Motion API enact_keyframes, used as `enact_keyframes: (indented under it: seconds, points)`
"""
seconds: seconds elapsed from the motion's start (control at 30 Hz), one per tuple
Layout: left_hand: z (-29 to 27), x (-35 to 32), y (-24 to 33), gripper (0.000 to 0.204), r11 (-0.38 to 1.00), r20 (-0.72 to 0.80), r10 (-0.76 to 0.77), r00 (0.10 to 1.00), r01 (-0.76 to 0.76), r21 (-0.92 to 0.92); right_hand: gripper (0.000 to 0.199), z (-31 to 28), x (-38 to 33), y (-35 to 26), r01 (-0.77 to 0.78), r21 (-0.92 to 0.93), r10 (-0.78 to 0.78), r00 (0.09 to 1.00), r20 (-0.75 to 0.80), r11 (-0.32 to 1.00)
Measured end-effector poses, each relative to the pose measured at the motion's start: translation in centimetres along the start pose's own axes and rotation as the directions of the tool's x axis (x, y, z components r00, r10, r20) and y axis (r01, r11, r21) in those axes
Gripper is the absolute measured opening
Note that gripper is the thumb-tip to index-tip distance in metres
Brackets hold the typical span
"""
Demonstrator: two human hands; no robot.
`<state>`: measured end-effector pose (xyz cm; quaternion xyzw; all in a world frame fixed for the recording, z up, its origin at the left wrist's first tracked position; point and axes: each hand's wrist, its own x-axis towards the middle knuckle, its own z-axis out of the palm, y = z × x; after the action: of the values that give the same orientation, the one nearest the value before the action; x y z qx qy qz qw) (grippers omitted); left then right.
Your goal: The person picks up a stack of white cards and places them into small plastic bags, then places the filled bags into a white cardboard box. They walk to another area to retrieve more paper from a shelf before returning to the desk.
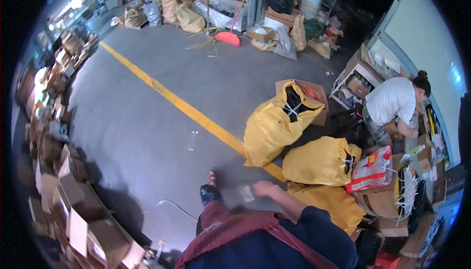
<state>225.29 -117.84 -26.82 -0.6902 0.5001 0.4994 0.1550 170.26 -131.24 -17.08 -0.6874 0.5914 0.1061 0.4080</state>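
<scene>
We looked over a wide grey floor (147,121), where a foot could have slipped or caught if the wearer had watched the load rather than the ground. Along the left ran a long row of cartons (76,190), many with flaps standing open, and a brushing leg could have snagged one and toppled it. On the right a co-worker (390,104) bent over the clutter, so a sack swung carelessly that way might have bumped them. The yellow sacks, our main things, lay just right of the wearer: one (270,129) leaned, its mouth gaping on black contents that could have spilled if tipped; another (314,163) lay beside it, and a third (328,201) sat nearest the body, an easy trip. A thin curved metal bar (177,207) near the wearer's left side might have hooked a trouser leg. The right hand (264,189), near the sacks but apart from them, was curled closed with nothing showing in it; the left was out of sight, so we could not tell its grip. Smallest, a pale scrap (247,193) by the foot could have slid underfoot
</scene>
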Motion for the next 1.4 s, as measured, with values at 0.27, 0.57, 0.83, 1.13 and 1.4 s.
enact_keyframes:
  seconds: [0.27, 0.57, 0.83, 1.13, 1.4]
  points:
    - [-33.4, 28.8, 20.5, 0.036, 0.46, 0.088, 0.404, 0.911, -0.285, 0.841, 0.026, -11.8, 15.4, 0.7, -0.014, 0.09, 0.046, 0.928, -0.37, 0.996]
    - [-48.4, 40.3, 75.6, 0.021, 0.786, -0.311, 0.609, 0.729, -0.607, 0.116, 0.026, -25.1, 33.5, 15.5, 0.089, -0.01, -0.08, 0.834, -0.546, 0.996]
    - [-45.7, 49.0, 93.7, 0.042, 0.402, 0.541, 0.46, 0.705, -0.708, 0.58, 0.024, -58.3, 32.4, 28.8, -0.13, 0.519, 0.405, 0.79, -0.46, 0.845]
    - [-41.0, 61.2, 121.6, 0.03, 0.554, 0.423, 0.471, 0.774, -0.633, 0.541, 0.031, -64.7, 26.3, 56.2, -0.088, 0.552, 0.546, 0.336, -0.767, 0.829]
    - [-32.9, 75.8, 164.4, 0.023, 0.402, 0.693, 0.603, 0.395, -0.901, 0.163, 0.026, -73.0, 21.4, 72.3, -0.204, 0.914, 0.933, -0.008, -0.359, 0.35]
